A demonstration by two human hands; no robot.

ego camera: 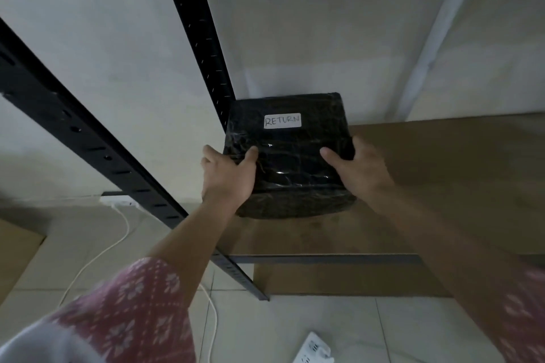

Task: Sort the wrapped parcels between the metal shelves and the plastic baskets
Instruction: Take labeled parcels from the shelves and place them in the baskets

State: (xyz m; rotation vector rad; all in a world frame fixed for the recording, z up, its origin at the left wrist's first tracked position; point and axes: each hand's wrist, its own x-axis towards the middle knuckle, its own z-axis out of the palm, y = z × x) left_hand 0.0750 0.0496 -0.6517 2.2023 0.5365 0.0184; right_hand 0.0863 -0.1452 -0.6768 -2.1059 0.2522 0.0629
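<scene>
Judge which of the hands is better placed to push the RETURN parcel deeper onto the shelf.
Probably neither alone: the left hand and right hand grip opposite near corners of the black parcel on the shelf board. The right has open board beside it; the left sits nearer the upright post.

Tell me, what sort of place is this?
Probably a home storeroom or small parcel-sorting corner: a black metal rack with board shelves, a black-wrapped parcel labelled RETURN, tiled floor.

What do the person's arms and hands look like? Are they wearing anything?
Both forearms are bare, and the left hand and right hand have no gloves. No rings or watch show. Each upper arm has a short pink sleeve with a white snowflake-like pattern.
</scene>
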